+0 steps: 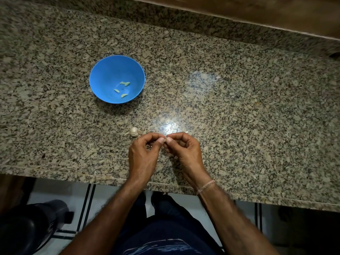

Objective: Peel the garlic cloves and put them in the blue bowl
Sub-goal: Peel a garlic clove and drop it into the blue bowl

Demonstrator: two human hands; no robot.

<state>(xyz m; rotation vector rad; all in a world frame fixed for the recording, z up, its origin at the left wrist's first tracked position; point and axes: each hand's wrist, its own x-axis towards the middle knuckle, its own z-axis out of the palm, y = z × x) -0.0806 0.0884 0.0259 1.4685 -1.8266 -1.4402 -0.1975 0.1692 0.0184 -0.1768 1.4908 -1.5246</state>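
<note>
- The step in hand is peeling; both hands meet over the near part of the speckled grey-and-tan granite counter (239, 107), thumbs almost touching.
- The left hand (145, 151) has its fingers curled, thumb and forefinger pinched on one end of a small pale garlic clove (166, 139); the right hand (181, 150) is curled likewise and pinches the other end; only a sliver of the clove shows between the fingertips, so how much skin is left on it cannot be told.
- The round blue plastic bowl (103, 69) stands well apart, further back and to the left; it holds a few peeled pale-yellow cloves (125, 83), loosely scattered on its floor.
- The rest of the whitish papery garlic bulb (133, 131) lies on the counter just beyond the left hand's knuckles; a pale scrap (185, 132), probably shed skin, lies just past the right hand.
- Judged from this, the task is partly done; some cloves are in, one is in work, and the bulb seems to have more to give.
- The next move calls for stripping the skin off with the nails while the other hand steadies the clove; then a reach forward and left to drop it into the bowl; the clove is small and slippery, so a firm pinch matters.
</note>
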